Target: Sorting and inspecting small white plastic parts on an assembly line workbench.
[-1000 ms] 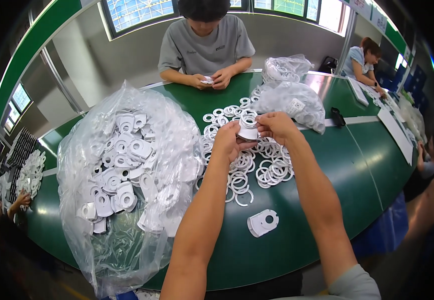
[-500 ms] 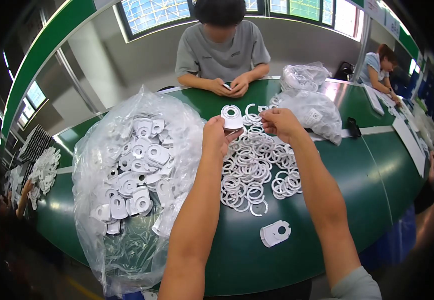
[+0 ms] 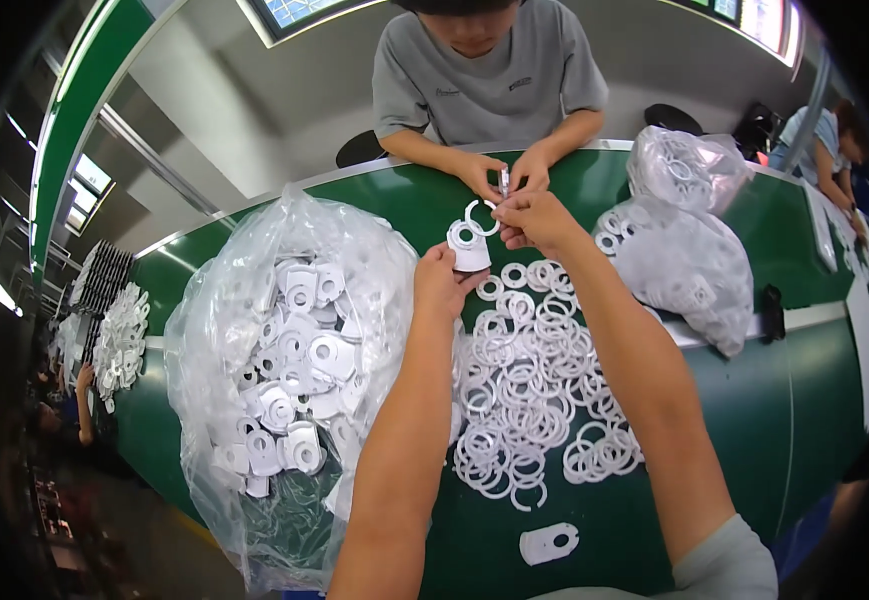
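Observation:
My left hand (image 3: 441,284) grips a white plastic plate (image 3: 468,258) with a round hole and a rounded top, held up above the green table. A white open ring (image 3: 482,218) is pinched in the fingers of my right hand (image 3: 536,222), close to the plate's hole; whether the two touch I cannot tell. Under my hands spreads a pile of white open rings (image 3: 514,400). On my left, a big clear plastic bag (image 3: 194,400) lies open around many white plates (image 3: 299,345) of the same kind. A single white plate (image 3: 549,544) lies nearer to me.
Across the green table (image 3: 754,400), a person in a grey shirt (image 3: 489,80) holds a small part. Clear bags of rings (image 3: 689,250) stand at the back right, beside a small black object (image 3: 772,312). More white parts (image 3: 119,345) lie at the far left.
My right hand has brought the ring left, up to the plate in my left hand. The view has shifted, so the table contents sit lower. The person opposite has raised the small part.

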The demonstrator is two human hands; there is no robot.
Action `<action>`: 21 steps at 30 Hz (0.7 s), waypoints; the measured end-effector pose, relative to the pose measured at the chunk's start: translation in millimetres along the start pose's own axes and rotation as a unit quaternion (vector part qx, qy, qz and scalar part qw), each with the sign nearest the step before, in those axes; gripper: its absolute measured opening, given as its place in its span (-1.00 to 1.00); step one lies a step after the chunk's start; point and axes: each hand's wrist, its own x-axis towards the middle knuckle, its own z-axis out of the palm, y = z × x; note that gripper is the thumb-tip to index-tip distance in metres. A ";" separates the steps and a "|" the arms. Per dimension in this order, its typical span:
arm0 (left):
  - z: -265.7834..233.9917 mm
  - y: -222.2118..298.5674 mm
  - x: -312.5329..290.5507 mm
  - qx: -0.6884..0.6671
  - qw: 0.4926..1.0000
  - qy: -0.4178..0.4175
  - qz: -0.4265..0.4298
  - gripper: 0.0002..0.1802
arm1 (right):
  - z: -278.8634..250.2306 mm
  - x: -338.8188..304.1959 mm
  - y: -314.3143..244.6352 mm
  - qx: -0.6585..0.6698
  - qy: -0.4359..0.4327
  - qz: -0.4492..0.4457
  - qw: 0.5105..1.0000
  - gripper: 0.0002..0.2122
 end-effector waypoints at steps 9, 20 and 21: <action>-5.8 0.8 59.7 0.013 0.998 0.026 -0.057 -0.67 | 0.9 70.7 18.3 -0.075 0.011 0.014 0.997 -0.86; -4.7 -0.2 66.6 0.042 0.995 0.027 -0.083 -0.67 | -1.1 85.1 35.2 -0.066 0.018 0.039 0.997 -0.86; -4.2 0.3 66.0 0.045 0.996 0.027 -0.076 -0.67 | -0.8 85.9 35.0 -0.076 0.020 0.038 0.996 -0.86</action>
